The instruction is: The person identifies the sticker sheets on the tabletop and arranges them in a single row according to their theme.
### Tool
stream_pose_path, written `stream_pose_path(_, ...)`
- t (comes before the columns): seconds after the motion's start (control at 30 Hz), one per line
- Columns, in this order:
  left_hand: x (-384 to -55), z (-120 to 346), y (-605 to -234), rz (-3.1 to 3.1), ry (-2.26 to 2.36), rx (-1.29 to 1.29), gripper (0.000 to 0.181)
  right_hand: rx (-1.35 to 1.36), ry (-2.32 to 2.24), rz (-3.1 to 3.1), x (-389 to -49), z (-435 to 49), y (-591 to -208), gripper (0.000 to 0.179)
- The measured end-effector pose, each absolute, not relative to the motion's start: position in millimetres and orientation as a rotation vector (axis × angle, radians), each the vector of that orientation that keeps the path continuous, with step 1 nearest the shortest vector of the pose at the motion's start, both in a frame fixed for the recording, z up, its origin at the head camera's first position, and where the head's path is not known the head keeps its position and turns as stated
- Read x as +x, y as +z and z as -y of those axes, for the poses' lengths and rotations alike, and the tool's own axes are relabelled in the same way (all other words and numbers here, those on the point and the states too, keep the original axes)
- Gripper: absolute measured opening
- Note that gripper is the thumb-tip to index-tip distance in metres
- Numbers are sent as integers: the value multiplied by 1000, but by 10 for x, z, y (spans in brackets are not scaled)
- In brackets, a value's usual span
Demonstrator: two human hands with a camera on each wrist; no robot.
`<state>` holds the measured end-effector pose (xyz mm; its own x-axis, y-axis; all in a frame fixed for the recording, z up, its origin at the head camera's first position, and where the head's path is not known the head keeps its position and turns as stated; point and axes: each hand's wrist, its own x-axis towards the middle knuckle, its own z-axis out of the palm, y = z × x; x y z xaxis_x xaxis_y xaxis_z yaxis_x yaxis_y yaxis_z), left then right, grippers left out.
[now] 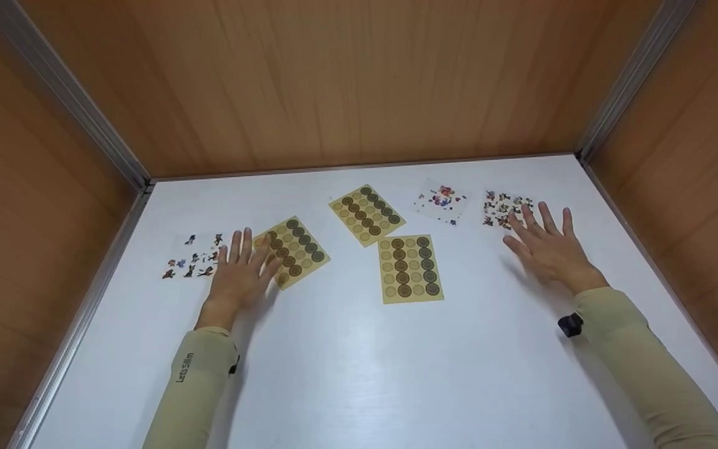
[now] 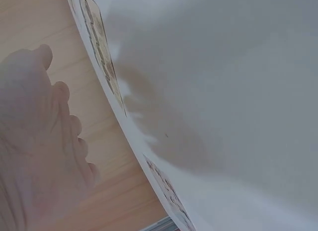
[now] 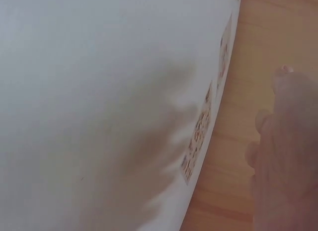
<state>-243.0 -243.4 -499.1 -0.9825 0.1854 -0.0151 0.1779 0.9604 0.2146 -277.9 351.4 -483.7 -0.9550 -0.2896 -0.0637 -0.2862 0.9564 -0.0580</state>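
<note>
My left hand point(image 1: 235, 282) is held over the table with straight fingers and nothing in it. It overlaps the edge of a tan sheet of round coin-like stickers point(image 1: 303, 249) and a clear sheet of small cartoon figures point(image 1: 194, 265). My right hand point(image 1: 551, 254), fingers spread and holding nothing, hovers in front of a densely printed cartoon sheet point(image 1: 499, 206) and partly covers its corner. In the left wrist view the palm point(image 2: 35, 136) stands apart from the tabletop, which carries its shadow. The right wrist view likewise shows the hand point(image 3: 288, 146) away from its shadow.
Two more tan coin-sticker sheets lie mid-table, one farther back point(image 1: 368, 215) and one nearer point(image 1: 411, 269). Behind them to the right is a clear sheet with colourful figures point(image 1: 443, 198). Wood panels point(image 1: 334, 87) with metal corner rails point(image 1: 636, 75) enclose the white table point(image 1: 346, 362).
</note>
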Motion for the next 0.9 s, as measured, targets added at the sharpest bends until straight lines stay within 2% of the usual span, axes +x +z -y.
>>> stream_pose_path(0.37,-2579,2086,-4892,-3001,477,301,74,-495,-50,-3056,-2854,-3278,-4765,84)
stream_pose_path(0.53,-2692,1797,-4842,-2916,550,393,88,-566,-214,-3007,-2934,-3105,-4779,91)
stream_pose_path(0.8,-2769,1294,-4826,-2733,668,553,108,-693,-664,-2741,-3029,-2809,-4842,114)
stream_pose_path(0.9,-2782,1094,-4865,-2678,698,603,116,-755,-703,-2681,-3068,-2719,-4896,119)
